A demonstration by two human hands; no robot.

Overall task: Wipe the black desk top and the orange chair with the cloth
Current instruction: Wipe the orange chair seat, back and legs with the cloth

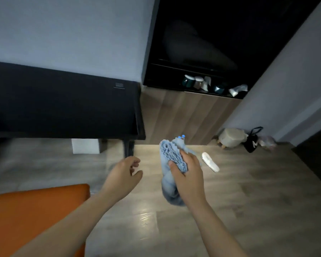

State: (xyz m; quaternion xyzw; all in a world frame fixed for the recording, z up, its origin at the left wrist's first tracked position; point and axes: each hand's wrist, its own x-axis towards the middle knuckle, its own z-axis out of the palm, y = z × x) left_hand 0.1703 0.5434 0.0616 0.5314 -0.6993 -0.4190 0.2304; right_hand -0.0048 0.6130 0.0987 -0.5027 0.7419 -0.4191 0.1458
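Note:
My right hand [188, 175] grips a bunched light-blue cloth [171, 156] in the air over the wooden floor; part of the cloth hangs down below my wrist. My left hand [125, 173] floats beside it, to the left, fingers loosely curled and holding nothing. The black desk top [63, 106] fills the upper left, its right corner just above my left hand. The orange chair [32, 217] shows its seat at the lower left, partly covered by my left forearm.
A black cabinet [220, 43] with cups and jars [195, 82] on a shelf stands at the back right. A white slipper [210, 162], a small pale stool [232, 136] and a black bag [253, 140] lie on the floor to the right.

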